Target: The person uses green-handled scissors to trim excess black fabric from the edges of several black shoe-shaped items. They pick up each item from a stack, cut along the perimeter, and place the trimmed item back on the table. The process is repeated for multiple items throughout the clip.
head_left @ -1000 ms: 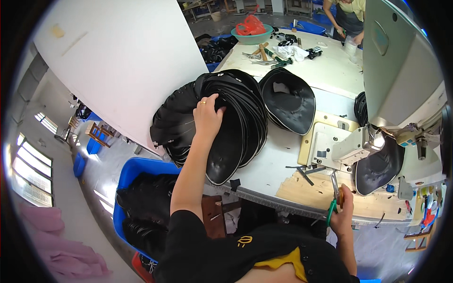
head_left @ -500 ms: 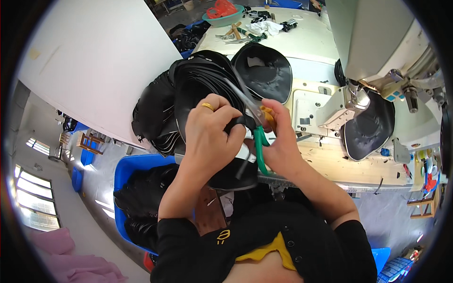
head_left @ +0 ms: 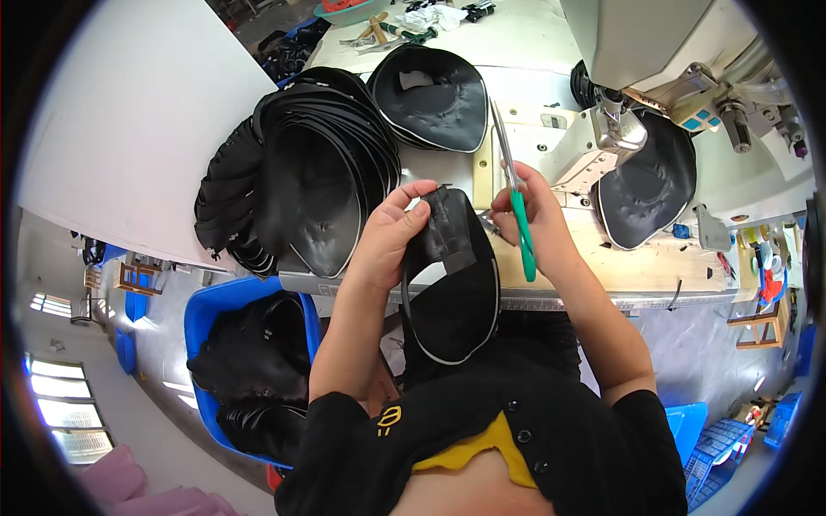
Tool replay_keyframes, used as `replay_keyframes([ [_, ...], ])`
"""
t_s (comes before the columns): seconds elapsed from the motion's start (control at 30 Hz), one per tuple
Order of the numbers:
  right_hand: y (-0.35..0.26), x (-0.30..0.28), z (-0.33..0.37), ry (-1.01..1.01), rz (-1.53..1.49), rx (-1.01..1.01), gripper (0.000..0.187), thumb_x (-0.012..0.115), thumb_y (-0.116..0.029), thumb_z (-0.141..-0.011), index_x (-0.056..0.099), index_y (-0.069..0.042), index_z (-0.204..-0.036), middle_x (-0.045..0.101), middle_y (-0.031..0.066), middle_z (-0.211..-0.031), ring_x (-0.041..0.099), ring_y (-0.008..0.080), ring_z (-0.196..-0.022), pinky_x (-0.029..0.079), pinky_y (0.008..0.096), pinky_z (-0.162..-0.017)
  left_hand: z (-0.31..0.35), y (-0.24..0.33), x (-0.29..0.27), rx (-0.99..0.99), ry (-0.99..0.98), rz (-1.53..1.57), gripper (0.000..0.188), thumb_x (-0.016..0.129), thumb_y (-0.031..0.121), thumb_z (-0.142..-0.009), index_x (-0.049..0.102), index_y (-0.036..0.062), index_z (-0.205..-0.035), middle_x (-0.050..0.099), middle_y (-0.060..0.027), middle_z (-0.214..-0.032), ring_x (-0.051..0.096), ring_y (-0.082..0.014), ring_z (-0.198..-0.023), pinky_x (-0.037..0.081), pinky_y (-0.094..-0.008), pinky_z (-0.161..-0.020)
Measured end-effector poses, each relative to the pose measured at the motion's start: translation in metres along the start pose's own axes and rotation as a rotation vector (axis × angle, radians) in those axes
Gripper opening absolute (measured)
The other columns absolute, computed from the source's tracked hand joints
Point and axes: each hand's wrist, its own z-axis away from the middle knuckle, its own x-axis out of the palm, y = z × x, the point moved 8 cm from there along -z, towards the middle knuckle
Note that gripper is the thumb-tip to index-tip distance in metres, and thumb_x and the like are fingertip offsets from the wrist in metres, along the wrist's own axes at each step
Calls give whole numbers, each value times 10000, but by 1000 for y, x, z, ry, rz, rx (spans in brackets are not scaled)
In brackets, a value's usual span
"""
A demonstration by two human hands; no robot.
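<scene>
A curved black leather-like panel (head_left: 454, 318) with a pale piped edge hangs in front of me. My left hand (head_left: 385, 242) pinches its upper end between thumb and fingers, where a shiny black strip (head_left: 447, 228) lies across an opening. To the right of the panel, my right hand (head_left: 552, 230) is closed around green-handled scissors (head_left: 523, 236), their long blades pointing up and away. The blades look nearly together and touch no panel. Fingers hide part of the handles. Beyond my left hand leans a thick stack of similar black panels (head_left: 323, 206).
A smaller pile of black panels (head_left: 434, 103) lies farther back. The sewing machine (head_left: 600, 142) stands at right, with another black panel (head_left: 647, 202) beside it. Below left, a blue bin (head_left: 200, 378) holds black pieces. A hammer (head_left: 377, 31) lies on the far table.
The scissors have swung from a leftward slant near my left fingers to upright, farther right. My hands have moved apart. The panel now shows more fully below my left hand. The view has shifted.
</scene>
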Motion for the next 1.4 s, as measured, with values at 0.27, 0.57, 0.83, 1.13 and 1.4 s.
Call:
replay_keyframes([
  [0.27,-79,66,31,-386,712,-668,719,716,47,-571,475,-133,-1224,496,109,-932,504,301,-870,424,376,-769,-10,3,-18,-32,26,-124,326,575,144,-901,476,16,-1183,616,-57,-961,601,-107,-854,500,-243,-739],
  [0.57,-80,86,16,-504,852,-790,674,728,19,-565,496,-128,-1180,522,78,-880,531,283,-835,441,388,-725,-18,-8,-28,-149,48,5,315,551,216,-920,483,31,-1165,587,-48,-976,581,-110,-870,485,-238,-751],
  [0.83,-62,74,-21,-421,590,-303,598,648,96,-694,489,-124,-1227,561,52,-831,525,123,-718,444,246,-659,48,45,-32,525,535,-849,217,629,152,-860,605,-8,-1004,607,-59,-899,568,-89,-733,466,-230,-640],
  [1.13,-52,89,-6,-394,465,-141,516,618,62,-784,477,-101,-1253,554,20,-806,517,78,-686,442,208,-631,53,-1,-1,152,299,-463,212,542,122,-902,620,-15,-1043,642,-34,-809,572,-72,-628,447,-197,-563],
  [1.4,-46,80,12,-320,438,-140,534,617,86,-759,476,-79,-1246,559,26,-827,519,71,-699,436,204,-619,59,-8,5,149,257,-370,168,521,77,-870,639,-18,-943,626,-21,-767,553,-64,-602,433,-195,-562],
])
